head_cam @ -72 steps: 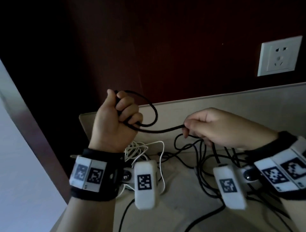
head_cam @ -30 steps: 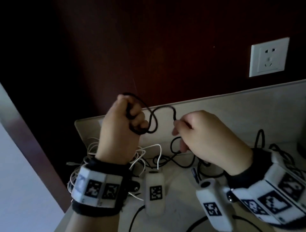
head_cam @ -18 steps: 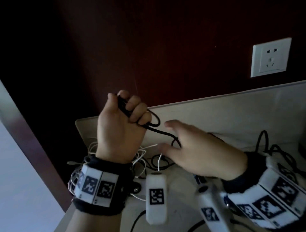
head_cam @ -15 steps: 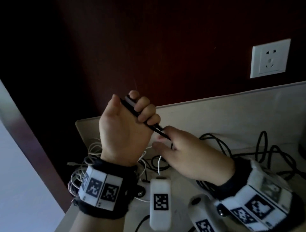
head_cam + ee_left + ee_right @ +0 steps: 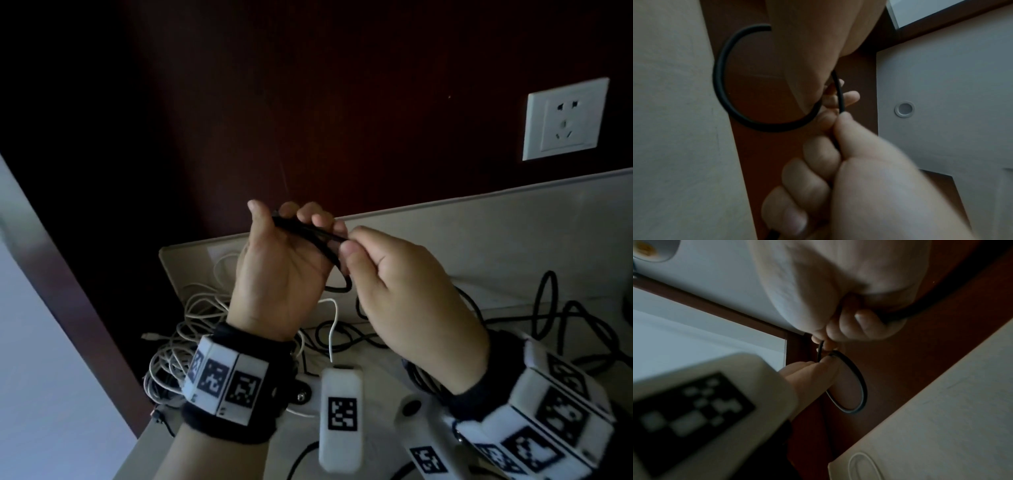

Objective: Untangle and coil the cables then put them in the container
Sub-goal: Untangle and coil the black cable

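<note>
My left hand [image 5: 294, 226] is raised above the table, fingers curled round small loops of a black cable [image 5: 310, 230]. My right hand [image 5: 346, 245] pinches the same cable between thumb and forefinger, right beside the left fingertips. In the left wrist view the left fingers [image 5: 818, 162] close on the cable, and a black loop [image 5: 720, 81] curves out past the right hand [image 5: 807, 48]. The right wrist view has the right hand [image 5: 825, 341] pinching the cable above a hanging loop [image 5: 862, 386]. The rest of the black cable [image 5: 565, 318] lies tangled on the table.
A bundle of thin white cable [image 5: 191, 329] lies under my left wrist, near the pale tabletop's left corner [image 5: 171, 260]. A white wall socket [image 5: 565, 120] sits on the dark red wall at the upper right. Wrist camera housings [image 5: 342, 418] hang below both hands.
My right hand let go of the cable, dipped toward the table, then came back up to pinch the cable beside my left fingers. The loops in my left hand have tightened.
</note>
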`<state>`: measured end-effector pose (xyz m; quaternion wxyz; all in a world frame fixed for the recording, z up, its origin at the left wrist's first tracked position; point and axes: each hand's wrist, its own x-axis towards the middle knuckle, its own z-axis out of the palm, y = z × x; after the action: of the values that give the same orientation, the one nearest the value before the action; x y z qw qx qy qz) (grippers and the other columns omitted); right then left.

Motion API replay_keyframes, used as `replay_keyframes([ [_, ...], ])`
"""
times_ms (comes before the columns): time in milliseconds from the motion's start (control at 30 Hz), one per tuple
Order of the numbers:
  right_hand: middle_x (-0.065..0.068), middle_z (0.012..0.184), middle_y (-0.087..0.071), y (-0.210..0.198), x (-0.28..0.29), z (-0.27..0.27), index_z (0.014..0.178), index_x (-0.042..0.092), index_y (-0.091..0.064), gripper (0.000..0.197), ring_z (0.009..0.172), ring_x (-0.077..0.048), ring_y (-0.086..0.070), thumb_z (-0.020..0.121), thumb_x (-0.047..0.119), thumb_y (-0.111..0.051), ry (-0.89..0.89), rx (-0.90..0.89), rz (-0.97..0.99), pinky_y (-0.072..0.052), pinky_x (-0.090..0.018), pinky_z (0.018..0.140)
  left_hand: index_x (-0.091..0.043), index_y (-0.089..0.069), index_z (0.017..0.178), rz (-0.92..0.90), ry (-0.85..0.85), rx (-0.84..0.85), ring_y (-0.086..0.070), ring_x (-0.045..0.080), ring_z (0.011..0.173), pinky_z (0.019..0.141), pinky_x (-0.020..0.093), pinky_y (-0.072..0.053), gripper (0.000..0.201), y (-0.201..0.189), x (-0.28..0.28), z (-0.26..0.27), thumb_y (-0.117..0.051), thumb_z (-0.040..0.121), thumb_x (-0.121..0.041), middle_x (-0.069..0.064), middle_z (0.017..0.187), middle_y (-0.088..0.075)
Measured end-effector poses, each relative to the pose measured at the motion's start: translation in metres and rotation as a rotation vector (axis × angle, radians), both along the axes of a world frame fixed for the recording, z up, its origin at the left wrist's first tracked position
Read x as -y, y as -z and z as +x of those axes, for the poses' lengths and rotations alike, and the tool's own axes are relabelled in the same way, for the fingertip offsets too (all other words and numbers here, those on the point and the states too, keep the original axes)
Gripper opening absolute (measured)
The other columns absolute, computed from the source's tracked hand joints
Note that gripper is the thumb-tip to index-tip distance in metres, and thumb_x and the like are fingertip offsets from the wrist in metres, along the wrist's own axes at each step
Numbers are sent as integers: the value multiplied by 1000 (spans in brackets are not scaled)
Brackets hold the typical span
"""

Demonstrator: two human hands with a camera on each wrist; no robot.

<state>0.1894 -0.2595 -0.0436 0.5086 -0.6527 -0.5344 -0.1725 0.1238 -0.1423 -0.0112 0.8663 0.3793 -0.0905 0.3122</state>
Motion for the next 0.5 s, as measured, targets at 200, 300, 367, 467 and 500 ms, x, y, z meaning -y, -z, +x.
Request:
replay_keyframes([
  [200,6,47,-38,1,1,6,72,24,-50,33,44,-14,-43,99,40,-40,141,119,-110,-30,-28,42,-15,-43,70,-240,16,9,-44,10,56,58,26,-54,52,-2,-4,0,-28,103,-52,-5,59,-39],
  [300,7,47,-40,-6,7,7,80,20,-59,38,43,-13,-39,102,43,-38,-35,9,-376,-29,-24,42,-19,-37,58,-325,113,-21,-23,7,40,38,20,-26,58,-3,-19,-10,-27,103,-54,-7,51,-27],
  [367,8,52,-40,-14,15,14,86,14,-62,45,46,-7,-37,103,46,-35,-114,-113,-628,-31,-21,45,-21,-32,55,-274,89,-33,-22,7,38,35,21,-20,59,-5,-37,-24,-22,103,-54,-7,49,-27],
  [467,7,58,-44,-25,26,38,74,18,-61,46,55,-10,-40,102,47,-38,-114,-231,-750,-31,-20,49,-22,-30,53,-133,124,-52,-22,8,40,36,25,-21,61,-9,-57,-44,-19,103,-56,-6,48,-28],
  [500,7,57,-43,-28,30,47,71,20,-62,47,53,-10,-39,100,49,-40,-94,-255,-783,-33,-21,50,-23,-28,52,-73,106,-87,-18,8,40,36,25,-20,61,-10,-60,-49,-19,102,-57,-6,47,-25],
])
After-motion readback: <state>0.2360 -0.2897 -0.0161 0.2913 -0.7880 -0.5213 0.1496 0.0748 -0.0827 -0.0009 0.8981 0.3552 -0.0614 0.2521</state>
